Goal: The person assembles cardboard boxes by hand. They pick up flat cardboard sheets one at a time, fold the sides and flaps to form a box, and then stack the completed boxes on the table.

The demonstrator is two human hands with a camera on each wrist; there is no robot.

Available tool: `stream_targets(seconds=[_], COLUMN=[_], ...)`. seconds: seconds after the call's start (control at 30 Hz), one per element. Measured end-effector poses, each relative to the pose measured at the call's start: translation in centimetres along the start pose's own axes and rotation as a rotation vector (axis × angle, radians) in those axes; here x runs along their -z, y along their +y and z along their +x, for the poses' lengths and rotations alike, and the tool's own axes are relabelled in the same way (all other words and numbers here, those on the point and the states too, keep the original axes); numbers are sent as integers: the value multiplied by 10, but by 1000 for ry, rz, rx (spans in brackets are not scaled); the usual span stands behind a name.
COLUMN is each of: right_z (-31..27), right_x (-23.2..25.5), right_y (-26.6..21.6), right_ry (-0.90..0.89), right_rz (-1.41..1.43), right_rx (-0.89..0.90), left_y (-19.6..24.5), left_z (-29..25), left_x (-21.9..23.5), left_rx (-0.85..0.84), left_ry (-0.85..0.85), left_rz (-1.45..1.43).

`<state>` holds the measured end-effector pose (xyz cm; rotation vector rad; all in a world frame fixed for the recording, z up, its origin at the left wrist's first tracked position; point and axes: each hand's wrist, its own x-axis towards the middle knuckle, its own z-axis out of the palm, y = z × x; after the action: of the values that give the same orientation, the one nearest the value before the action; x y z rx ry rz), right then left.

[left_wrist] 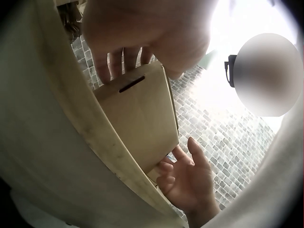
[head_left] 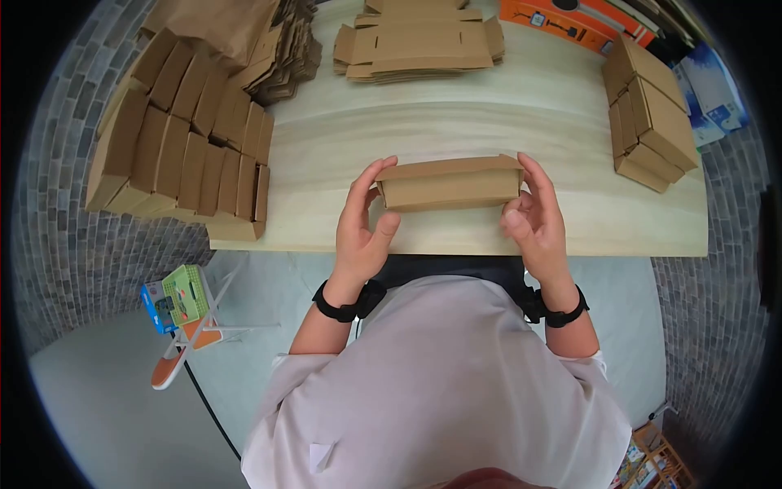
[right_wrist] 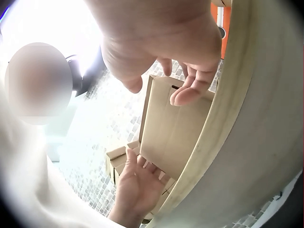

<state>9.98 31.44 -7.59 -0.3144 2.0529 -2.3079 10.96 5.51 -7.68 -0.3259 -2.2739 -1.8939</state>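
Note:
A long brown cardboard box (head_left: 452,186) lies near the table's front edge, between the two hands. My left hand (head_left: 364,220) is at its left end, fingers extended along that end and the thumb apart from the box. At the right end, my right hand (head_left: 541,224) has its index finger stretched by the top corner, with the other fingers loosely bent and the thumb free. In the left wrist view, a slot shows in the box's panel (left_wrist: 137,114) close to the left fingers. The right fingertips (right_wrist: 186,97) overlap the box near another slot in the right wrist view.
Rows of folded cardboard boxes (head_left: 175,159) stand at the table's left, beside stacked cardboard (head_left: 281,53). Flat cardboard blanks (head_left: 419,47) are piled at the back. More boxes (head_left: 652,114) stand at the right, near an orange box (head_left: 570,24). The pale table (head_left: 456,114) ends close before the body.

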Motion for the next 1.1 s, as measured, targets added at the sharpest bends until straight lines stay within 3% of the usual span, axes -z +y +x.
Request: stream_targets(seconds=[0.17,0.23,0.3,0.53,0.6,0.63,0.8,0.93,1.03,1.1], right_z=[2,3,3,9,10,11,10,11,10,10], right_x=[-1,-3,-7,-15,-11,-9,-7,-3,-6,-13], right_y=[0,-8,-13,-19,-6,-1,3,5,-4,-12], right_ry=[10,18,45,107,80,53,17,1,42,81], right_rz=[-27,-13,-36,-76,-110,-143,-129,-87,-38,-43], right_rx=[53,-23,-41,-111,-24,63,80,99,-18,-48], left_y=[-2,2,7,14,4,0,-8,-7,-1,-2], left_z=[3,6,8,16,19,20,20,15,13,10], left_x=[-1,-2,-5,-15,-17,-16,-6,-2,-1,-6], left_rx=[-65,-89,5,66,-113,-113,-242,-230,-93,90], left_ry=[32,22,57,72,85,84,-30,-49,-83,-5], left_rz=[11,26,-101,-40,53,52,221,153,75,-237])
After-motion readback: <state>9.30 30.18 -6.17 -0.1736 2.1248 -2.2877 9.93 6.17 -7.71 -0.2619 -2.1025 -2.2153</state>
